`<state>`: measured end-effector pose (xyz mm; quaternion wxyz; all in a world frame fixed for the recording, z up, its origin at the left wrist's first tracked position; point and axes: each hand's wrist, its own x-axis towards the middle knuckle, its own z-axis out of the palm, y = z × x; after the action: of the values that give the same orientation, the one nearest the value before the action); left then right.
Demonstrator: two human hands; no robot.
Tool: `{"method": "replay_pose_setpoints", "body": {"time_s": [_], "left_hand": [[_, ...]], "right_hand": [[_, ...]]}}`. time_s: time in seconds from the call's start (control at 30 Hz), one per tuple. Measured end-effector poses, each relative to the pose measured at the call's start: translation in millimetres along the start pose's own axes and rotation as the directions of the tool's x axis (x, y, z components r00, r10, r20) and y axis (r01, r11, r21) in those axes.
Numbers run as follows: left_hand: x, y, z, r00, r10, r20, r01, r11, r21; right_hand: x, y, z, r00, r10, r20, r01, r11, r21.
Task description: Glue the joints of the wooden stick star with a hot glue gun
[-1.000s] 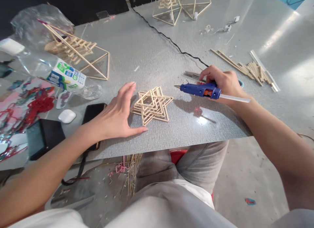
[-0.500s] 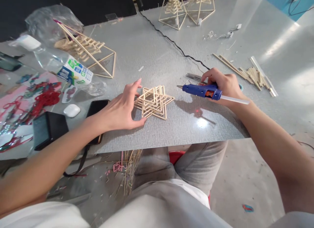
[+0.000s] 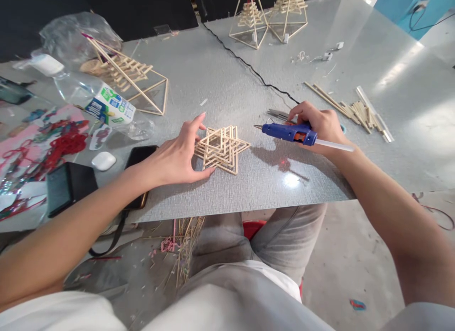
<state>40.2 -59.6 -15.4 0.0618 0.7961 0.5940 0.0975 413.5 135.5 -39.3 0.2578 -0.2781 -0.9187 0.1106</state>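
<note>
Grey jeans (image 3: 220, 238) show at the near side, below the edge of the table (image 3: 213, 202). A stick star (image 3: 222, 148) sits on the table, near the middle. It looks like many layers are already stacked. The left hand (image 3: 177, 155) is at its left side, thumb and fingers spread around it; I cannot tell if they press. The right hand (image 3: 322, 127) grips a blue glue gun (image 3: 289, 133), tip apart from the star, and hides its handle. It also covers part of the scissors (image 3: 277, 114). Farther right, loose sticks (image 3: 364, 116) lie unjoined. Two far stick frames (image 3: 249, 18) have their tops cut off.
</note>
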Motion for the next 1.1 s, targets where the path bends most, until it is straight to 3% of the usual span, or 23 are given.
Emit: {"method": "replay_pose_setpoints", "body": {"time_s": [0.23,0.43,1.1], "left_hand": [[3.5,-3.9,-4.3,1.0,-0.005,-0.027,0.003,0.999,-0.053],[9.8,-5.0,-19.5,0.997,-0.055,0.047,0.06,0.992,-0.115],[14.7,-10.2,-38.0,0.995,-0.095,0.037,0.101,0.929,-0.357]], "right_hand": [[-0.2,-1.6,1.3,0.999,-0.005,-0.047,0.005,1.0,0.009],[0.3,-0.1,3.9,0.996,-0.034,-0.086,0.036,0.999,0.021],[-0.8,-2.7,-1.5,1.0,0.0,-0.028,0.0,1.0,0.006]]}}
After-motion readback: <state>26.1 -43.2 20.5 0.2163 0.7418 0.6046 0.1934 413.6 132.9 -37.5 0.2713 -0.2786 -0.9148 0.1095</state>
